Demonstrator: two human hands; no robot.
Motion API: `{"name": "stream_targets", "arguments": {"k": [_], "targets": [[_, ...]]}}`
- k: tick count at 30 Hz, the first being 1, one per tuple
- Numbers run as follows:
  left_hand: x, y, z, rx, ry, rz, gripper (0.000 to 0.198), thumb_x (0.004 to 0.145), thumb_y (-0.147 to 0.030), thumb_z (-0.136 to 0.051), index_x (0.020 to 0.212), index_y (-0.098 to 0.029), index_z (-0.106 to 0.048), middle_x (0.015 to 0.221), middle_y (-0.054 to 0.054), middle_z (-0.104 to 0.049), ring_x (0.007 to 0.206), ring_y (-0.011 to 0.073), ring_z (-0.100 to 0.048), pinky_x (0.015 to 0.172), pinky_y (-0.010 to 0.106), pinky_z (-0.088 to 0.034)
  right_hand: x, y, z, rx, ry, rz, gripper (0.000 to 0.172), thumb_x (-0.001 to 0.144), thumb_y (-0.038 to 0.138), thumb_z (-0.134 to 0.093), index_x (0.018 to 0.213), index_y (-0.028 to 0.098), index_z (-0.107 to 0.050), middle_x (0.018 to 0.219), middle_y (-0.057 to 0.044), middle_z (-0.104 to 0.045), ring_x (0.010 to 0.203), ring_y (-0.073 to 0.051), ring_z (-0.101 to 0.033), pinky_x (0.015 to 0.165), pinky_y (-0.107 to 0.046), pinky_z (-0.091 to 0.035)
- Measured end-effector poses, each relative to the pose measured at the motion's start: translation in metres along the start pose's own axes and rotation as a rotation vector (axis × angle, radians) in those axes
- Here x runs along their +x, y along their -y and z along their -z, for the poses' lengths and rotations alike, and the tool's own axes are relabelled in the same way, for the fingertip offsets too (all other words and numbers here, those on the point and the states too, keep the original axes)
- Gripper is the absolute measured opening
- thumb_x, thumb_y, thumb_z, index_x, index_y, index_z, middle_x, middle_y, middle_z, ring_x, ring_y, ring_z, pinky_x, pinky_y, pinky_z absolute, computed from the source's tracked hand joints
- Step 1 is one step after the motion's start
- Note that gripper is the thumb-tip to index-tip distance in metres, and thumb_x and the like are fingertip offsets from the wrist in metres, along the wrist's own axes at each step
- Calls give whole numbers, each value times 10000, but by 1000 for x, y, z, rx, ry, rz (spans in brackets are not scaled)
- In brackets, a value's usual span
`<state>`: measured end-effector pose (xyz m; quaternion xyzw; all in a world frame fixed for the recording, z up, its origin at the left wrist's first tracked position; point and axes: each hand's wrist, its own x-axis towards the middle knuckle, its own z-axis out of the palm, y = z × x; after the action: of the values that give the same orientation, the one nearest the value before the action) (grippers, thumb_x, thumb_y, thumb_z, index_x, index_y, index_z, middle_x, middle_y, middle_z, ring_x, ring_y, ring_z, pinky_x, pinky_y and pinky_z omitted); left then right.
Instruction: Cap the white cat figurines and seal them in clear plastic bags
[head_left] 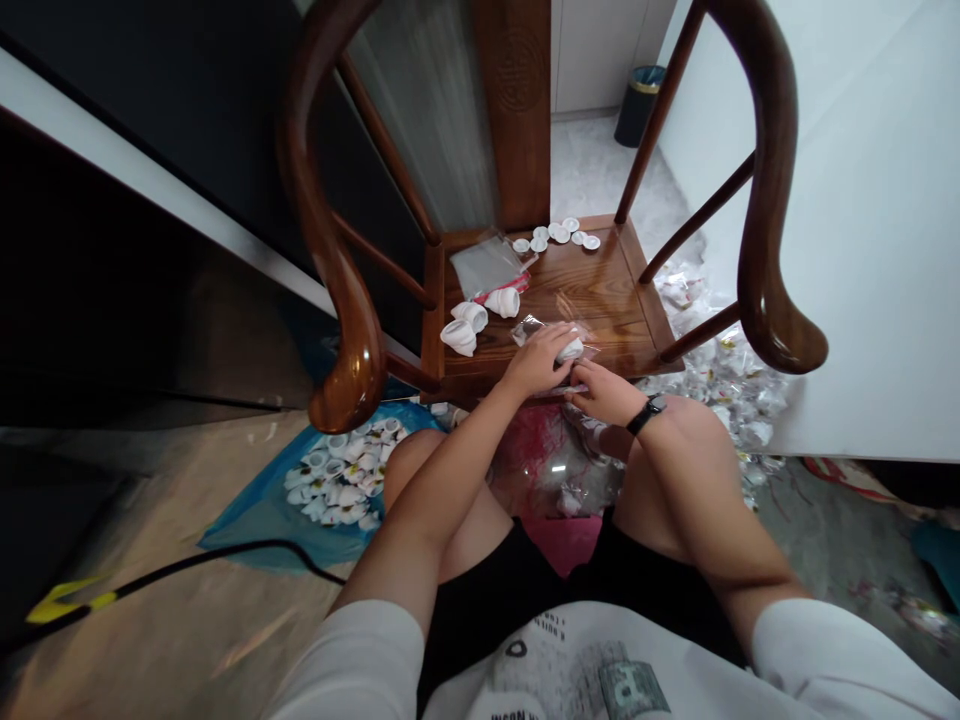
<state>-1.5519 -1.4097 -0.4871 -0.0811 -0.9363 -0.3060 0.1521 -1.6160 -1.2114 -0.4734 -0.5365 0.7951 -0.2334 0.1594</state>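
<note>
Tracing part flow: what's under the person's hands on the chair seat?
A clear plastic bag lies under the left hand and right hand, with a white piece beside the left fingers. The hands hide the rest of the bag and the wooden chair seat directly below.

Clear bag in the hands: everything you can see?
The clear plastic bag is thin, glossy and crumpled, and lies roughly flat at the front edge of the wooden chair seat. The left hand grips it from above and the right hand from the near edge, hiding much of it. A white item shows at its middle, apparently inside, though its shape is hard to tell. One corner spreads left over the seat.
</note>
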Motion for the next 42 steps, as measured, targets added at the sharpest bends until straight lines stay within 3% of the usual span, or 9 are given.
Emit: {"name": "stream_targets", "arguments": {"k": [3, 6, 12, 17, 20, 25, 31, 38, 42], "targets": [[2, -2, -4, -24, -63, 84, 696, 918, -189, -667, 1590, -193, -486, 1674, 149, -486, 1583, 292, -438, 1322, 500, -369, -2, 6, 2, -55, 59, 14, 127, 982, 280, -635, 1035, 164, -635, 1127, -135, -690, 1067, -259, -617, 1000, -387, -483], [5, 0, -7, -17, -119, 195, 611, 915, -188, -675, 1516, -152, -568, 1644, 185, -514, 1528, 328, -507, 1289, 510, -416, -3, 13, 8, -104, 82, 6, 162, 997, 289, -631, 1093, 158, -646, 1106, -132, -713, 1068, -269, -627, 987, -389, -483], [9, 2, -3, 25, -125, 156, 487, 884, -137, -685, 1370, -168, -672, 1469, 154, -668, 1425, 321, -588, 1265, 495, -444, 1, 18, 7, -130, -44, 7, 234, 1030, 281, -569, 1200, 143, -652, 1262, -176, -678, 1223, -293, -602, 1095, -434, -464], [9, 4, -4, 20, -144, 205, 770, 850, -106, -676, 1588, -173, -464, 1569, 183, -537, 1500, 331, -496, 1287, 493, -401, 2, 17, -4, -244, 43, -75, 429, 1011, 300, -610, 1376, 76, -605, 1531, -249, -551, 1403, -348, -513, 1177, -477, -423], [8, 5, -5, 45, -128, 246, 733, 853, -128, -688, 1560, -134, -495, 1621, 211, -475, 1523, 359, -464, 1302, 507, -372, 0, 24, -4, -294, 83, -111, 452, 1037, 357, -571, 1418, 115, -604, 1474, -228, -598, 1315, -364, -556, 1078, -486, -473], [8, -2, -1, 89, -241, 321, 517, 881, -127, -659, 1394, -159, -609, 1435, 178, -612, 1396, 358, -541, 1244, 518, -420, -2, 39, -3, -357, 93, -120, 518, 1027, 373, -591, 1494, 149, -574, 1394, -223, -632, 1323, -380, -527, 1058, -483, -449], [10, 2, 2, 84, -310, 371, 670, 832, -127, -729, 1472, -201, -545, 1488, 174, -590, 1426, 382, -517, 1245, 553, -404, -3, 45, -5, -370, 122, -143, 606, 1024, 403, -599, 1564, 138, -523, 1378, -229, -621, 1279, -385, -543, 987, -468, -476], [9, 7, -3, 141, -331, 361, 466, 823, -140, -764, 1265, -265, -687, 1279, 114, -729, 1240, 373, -623, 1100, 558, -497, -6, 47, -7, -374, 115, -123, 601, 1032, 402, -584, 1584, 177, -509, 1485, -226, -561, 1267, -380, -539, 920, -456, -503], [12, 6, 1, 134, -293, 341, 631, 827, -182, -777, 1429, -245, -601, 1389, 142, -672, 1338, 377, -584, 1167, 553, -454, -5, 48, -6, -362, 107, -122, 545, 1043, 344, -554, 1549, 142, -529, 1368, -222, -610, 1236, -375, -537, 922, -452, -493]]}}
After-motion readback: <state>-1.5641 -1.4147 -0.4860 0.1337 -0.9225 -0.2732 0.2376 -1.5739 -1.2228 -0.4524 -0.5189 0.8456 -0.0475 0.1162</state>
